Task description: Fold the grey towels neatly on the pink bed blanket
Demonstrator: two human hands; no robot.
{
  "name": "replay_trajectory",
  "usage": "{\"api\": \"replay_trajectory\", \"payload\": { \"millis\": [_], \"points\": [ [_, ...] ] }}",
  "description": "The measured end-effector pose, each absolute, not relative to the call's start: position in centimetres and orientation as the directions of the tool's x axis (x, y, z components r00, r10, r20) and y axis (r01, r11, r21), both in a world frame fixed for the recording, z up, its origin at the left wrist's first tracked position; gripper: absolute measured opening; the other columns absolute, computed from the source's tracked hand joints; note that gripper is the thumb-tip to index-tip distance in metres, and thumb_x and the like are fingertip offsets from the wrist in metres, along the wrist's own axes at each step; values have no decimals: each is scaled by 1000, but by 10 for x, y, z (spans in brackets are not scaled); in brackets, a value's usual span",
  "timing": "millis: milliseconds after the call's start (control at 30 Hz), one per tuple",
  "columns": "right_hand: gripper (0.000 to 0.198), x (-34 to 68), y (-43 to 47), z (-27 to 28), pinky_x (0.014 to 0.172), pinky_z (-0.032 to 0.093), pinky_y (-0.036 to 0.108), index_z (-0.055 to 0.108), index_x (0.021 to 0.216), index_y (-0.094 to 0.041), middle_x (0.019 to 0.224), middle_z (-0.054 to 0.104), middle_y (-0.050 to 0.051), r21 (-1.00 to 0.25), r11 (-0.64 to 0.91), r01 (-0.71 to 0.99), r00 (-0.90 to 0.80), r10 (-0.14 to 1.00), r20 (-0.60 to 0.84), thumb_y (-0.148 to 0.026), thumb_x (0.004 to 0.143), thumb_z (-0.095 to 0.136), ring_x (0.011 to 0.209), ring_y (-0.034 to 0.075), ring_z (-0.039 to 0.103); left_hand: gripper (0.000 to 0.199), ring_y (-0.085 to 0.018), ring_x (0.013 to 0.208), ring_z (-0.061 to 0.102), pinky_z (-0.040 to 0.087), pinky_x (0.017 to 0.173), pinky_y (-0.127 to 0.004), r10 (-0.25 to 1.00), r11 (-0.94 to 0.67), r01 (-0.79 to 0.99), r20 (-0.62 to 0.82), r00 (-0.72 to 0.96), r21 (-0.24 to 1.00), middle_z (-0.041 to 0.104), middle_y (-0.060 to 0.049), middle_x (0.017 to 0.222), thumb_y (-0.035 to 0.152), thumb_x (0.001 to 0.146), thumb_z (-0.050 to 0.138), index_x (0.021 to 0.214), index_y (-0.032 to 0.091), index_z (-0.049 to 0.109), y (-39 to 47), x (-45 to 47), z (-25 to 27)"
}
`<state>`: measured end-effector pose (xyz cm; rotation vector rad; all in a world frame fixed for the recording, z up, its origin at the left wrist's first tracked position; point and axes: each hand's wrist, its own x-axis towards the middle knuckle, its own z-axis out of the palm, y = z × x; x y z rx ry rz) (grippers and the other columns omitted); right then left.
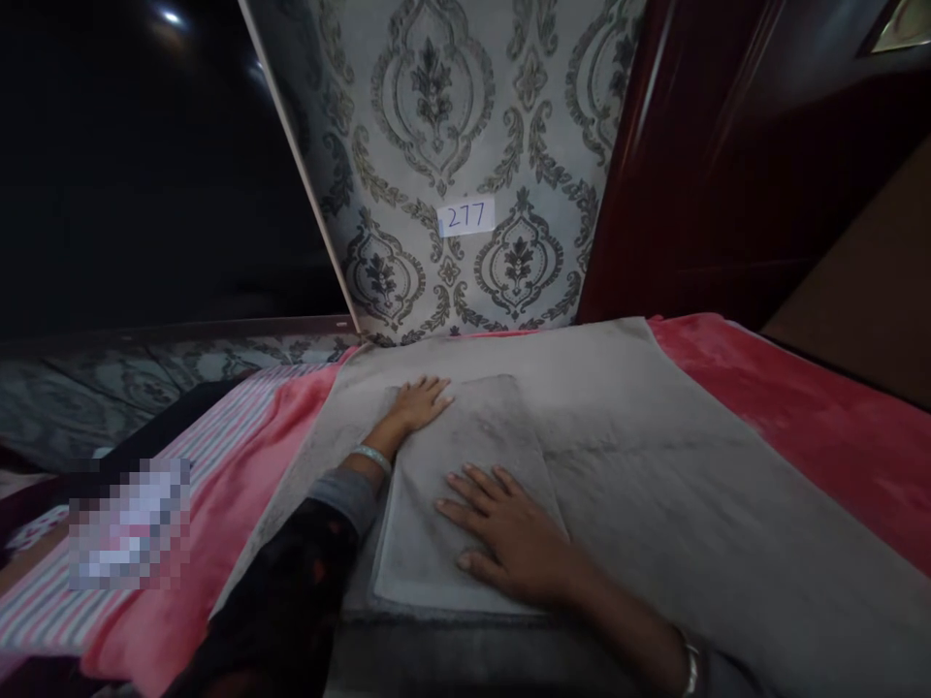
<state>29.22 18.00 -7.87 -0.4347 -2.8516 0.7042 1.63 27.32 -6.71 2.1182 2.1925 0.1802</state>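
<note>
Evidently, both hands lie palm down: the left hand [420, 403] farther off with its fingers slightly spread, the right hand [509, 533] nearer with its fingers fanned wider. Neither pinches anything. Directly under both is a folded gray plush cloth [429, 543]; whether it joins the broad gray blanket [655, 475] beneath it, I cannot tell. If either palm pushes sideways while pressing, the top layer could creep and the fold's edges go askew; uneven pressure might leave a ridge between the hands. The dark sleeve [291, 582] behind the left hand runs close to the fold and could snag its edge if that arm swings inward. Right of the right hand, the blanket spreads over a red plush blanket [807, 417], and a hard drag might ruck both. Left of the left hand lies striped cloth [210, 446].
</note>
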Motion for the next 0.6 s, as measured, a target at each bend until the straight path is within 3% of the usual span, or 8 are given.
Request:
{"api": "replay_trajectory", "payload": {
  "millis": [100, 333, 467, 600],
  "points": [
    [61, 292, 181, -81, 121, 8, 55, 36, 154, -32, 163, 21, 2, -437, 865, 247, -941, 322, 106, -54, 98, 49, 151, 27, 10, 55, -28, 149, 28, 21, 118, -55, 999, 37, 988, -3, -37, 153, 36, -10, 159, 45, 100, 34, 151, 26, 39, 278, 13, -65],
    [56, 293, 183, -91, 119, 16, 59, 40, 152, -31, 161, 27, 4, -325, 910, 256, -932, 322, 168, -50, 100, 48, 149, 30, 18, 62, -29, 153, 13, -2, 121, -55, 999, 43, 988, 0, -43, 150, 23, -11, 164, 47, 97, 42, 153, 21, 36, 247, 37, -51],
    [55, 292, 184, -98, 118, 18, 61, 43, 150, -32, 159, 32, 5, -339, 910, 237, -925, 318, 209, -50, 99, 49, 148, 31, 22, 62, -26, 153, 13, 2, 122, -52, 983, -180, 971, -5, 183, 157, 20, -8, 165, 51, 98, 38, 154, 25, 32, 180, 52, -58],
    [52, 291, 185, -102, 118, 18, 60, 48, 147, -34, 157, 37, 4, -365, 906, 213, -914, 318, 254, -51, 98, 51, 148, 31, 24, 60, -24, 154, 6, 7, 123, -50, 985, -171, 974, -6, 174, 150, 14, -3, 167, 47, 100, 36, 156, 30, 26, 127, 55, -72]
  ]
}}
